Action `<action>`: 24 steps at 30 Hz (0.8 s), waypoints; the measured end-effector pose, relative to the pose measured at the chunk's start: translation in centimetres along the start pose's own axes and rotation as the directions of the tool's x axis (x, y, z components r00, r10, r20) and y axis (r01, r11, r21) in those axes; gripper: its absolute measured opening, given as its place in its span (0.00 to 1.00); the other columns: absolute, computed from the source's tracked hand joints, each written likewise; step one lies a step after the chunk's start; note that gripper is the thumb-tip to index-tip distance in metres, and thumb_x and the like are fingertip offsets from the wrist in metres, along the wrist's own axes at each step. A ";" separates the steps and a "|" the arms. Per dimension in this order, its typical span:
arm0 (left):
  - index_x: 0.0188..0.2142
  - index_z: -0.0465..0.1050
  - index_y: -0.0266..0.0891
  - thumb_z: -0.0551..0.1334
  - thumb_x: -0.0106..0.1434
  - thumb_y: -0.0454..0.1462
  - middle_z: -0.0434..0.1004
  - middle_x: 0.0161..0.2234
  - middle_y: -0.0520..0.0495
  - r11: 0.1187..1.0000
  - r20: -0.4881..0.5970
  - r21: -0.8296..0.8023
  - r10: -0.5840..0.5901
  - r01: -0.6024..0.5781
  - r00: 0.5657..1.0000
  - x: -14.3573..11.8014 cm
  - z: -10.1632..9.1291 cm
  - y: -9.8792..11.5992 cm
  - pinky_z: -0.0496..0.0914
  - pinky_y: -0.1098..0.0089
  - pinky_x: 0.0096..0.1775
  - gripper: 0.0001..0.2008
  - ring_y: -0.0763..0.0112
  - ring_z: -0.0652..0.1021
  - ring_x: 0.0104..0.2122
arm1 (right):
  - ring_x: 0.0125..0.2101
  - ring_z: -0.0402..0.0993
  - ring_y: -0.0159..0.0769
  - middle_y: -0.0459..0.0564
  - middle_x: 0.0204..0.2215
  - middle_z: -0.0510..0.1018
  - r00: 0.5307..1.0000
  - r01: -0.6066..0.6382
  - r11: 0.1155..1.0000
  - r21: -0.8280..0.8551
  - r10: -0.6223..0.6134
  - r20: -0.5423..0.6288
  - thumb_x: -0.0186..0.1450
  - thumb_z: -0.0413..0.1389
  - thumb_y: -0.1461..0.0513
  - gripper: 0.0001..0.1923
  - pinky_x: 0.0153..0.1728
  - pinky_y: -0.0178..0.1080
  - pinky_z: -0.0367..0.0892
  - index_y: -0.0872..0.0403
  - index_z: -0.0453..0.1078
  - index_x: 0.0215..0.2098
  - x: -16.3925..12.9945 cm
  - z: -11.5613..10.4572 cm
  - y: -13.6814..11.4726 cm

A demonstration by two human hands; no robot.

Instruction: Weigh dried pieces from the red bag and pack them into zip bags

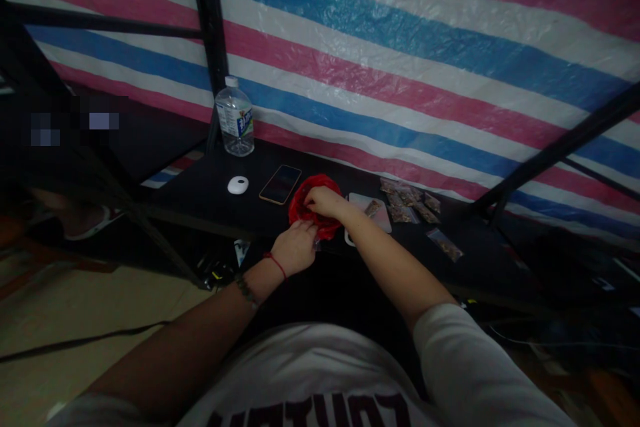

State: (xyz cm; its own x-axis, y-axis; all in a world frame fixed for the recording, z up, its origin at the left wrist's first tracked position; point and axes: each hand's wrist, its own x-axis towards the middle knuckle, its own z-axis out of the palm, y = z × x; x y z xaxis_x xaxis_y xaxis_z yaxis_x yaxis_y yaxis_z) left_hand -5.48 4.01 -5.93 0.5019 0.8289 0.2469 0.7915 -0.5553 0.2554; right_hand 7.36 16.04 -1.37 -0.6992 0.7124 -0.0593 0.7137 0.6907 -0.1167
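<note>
A red plastic bag (320, 181) stands with its mouth open on the black shelf. My right hand (324, 203) reaches over its rim, fingers curled together inside; whatever they pinch is hidden. At the near side of the bag, my left hand (295, 247) is closed, its fingertips against the red plastic. A bit of clear plastic (317, 246), which looks like part of a small clear bag, shows at the left fingers. Just right of the red bag lies a white scale (383, 219) with a small filled clear bag (373, 207) on it, partly behind my right forearm.
Several small clear bags with brown contents (403, 197) are piled to the right, and a single one (445, 245) lies nearer the edge. Leftward are a phone (281, 185), a white round device (238, 185) and a clear bottle (236, 120). Black posts (205, 33) frame the shelf (210, 203). Another person's foot (87, 220) shows far left.
</note>
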 end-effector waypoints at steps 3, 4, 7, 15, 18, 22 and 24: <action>0.52 0.69 0.30 0.54 0.60 0.32 0.71 0.53 0.36 1.000 0.001 -0.010 -0.002 0.002 1.000 0.0 0.1 0.0 0.60 0.63 0.58 0.21 0.59 0.70 0.53 | 0.40 0.75 0.36 0.53 0.42 0.80 0.998 0.007 1.000 -0.020 -0.006 0.060 0.60 0.56 0.66 0.14 0.40 0.33 0.63 0.56 0.77 0.44 0.3 0.1 0.2; 0.52 0.69 0.30 0.54 0.60 0.32 0.71 0.53 0.36 1.000 -0.002 -0.010 0.000 0.000 1.000 0.0 0.1 -0.1 0.59 0.63 0.58 0.21 0.59 0.70 0.54 | 0.40 0.75 0.37 0.53 0.42 0.80 0.997 0.005 1.000 -0.022 -0.003 0.080 0.59 0.56 0.65 0.15 0.39 0.33 0.64 0.56 0.76 0.44 0.3 0.1 0.3; 0.52 0.69 0.31 0.54 0.60 0.32 0.71 0.53 0.37 1.000 -0.005 -0.011 0.007 -0.007 1.000 0.0 0.3 -0.2 0.59 0.63 0.59 0.20 0.60 0.70 0.54 | 0.39 0.75 0.36 0.52 0.42 0.80 0.993 0.000 0.999 -0.044 0.005 0.120 0.59 0.57 0.65 0.15 0.39 0.32 0.64 0.55 0.76 0.44 0.6 0.1 0.5; 0.52 0.69 0.31 0.54 0.59 0.32 0.72 0.53 0.37 1.000 -0.008 -0.009 0.011 -0.011 1.000 0.0 0.4 -0.3 0.60 0.63 0.58 0.21 0.60 0.70 0.54 | 0.40 0.75 0.39 0.56 0.42 0.79 0.987 -0.021 0.988 -0.153 0.046 0.157 0.59 0.55 0.66 0.16 0.39 0.34 0.65 0.58 0.75 0.44 1.1 -0.4 -0.3; 0.53 0.69 0.33 0.55 0.58 0.31 0.71 0.53 0.38 1.000 -0.014 -0.005 0.008 -0.008 1.000 0.0 0.4 -0.3 0.61 0.63 0.58 0.22 0.61 0.70 0.53 | 0.41 0.75 0.42 0.60 0.42 0.79 0.989 -0.049 0.978 -0.203 0.075 0.126 0.59 0.55 0.66 0.15 0.39 0.36 0.65 0.61 0.75 0.44 0.9 -0.3 -1.3; 0.52 0.69 0.31 0.56 0.57 0.31 0.71 0.53 0.37 1.000 -0.006 0.007 0.008 -0.008 1.000 0.0 0.5 -0.3 0.60 0.63 0.58 0.22 0.60 0.70 0.53 | 0.41 0.75 0.44 0.61 0.43 0.78 0.993 -0.047 0.973 -0.226 0.070 0.093 0.59 0.55 0.65 0.15 0.39 0.37 0.66 0.62 0.74 0.43 0.8 -0.1 -1.9; 0.53 0.69 0.31 0.56 0.57 0.32 0.71 0.54 0.37 1.000 -0.001 0.010 0.007 -0.007 1.000 0.0 0.5 -0.3 0.59 0.63 0.59 0.22 0.60 0.70 0.54 | 0.40 0.75 0.44 0.61 0.42 0.78 0.993 -0.061 0.972 -0.227 0.082 0.088 0.59 0.55 0.66 0.14 0.38 0.37 0.66 0.62 0.74 0.42 0.8 0.0 -1.8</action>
State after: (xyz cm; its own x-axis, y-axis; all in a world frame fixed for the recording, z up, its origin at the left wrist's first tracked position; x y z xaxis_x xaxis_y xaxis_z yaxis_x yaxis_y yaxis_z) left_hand -5.55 4.26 -6.43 0.5069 0.8250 0.2499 0.7914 -0.5603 0.2446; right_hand 5.51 15.33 -1.20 -0.6391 0.7533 -0.1553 0.7455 0.6563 0.1156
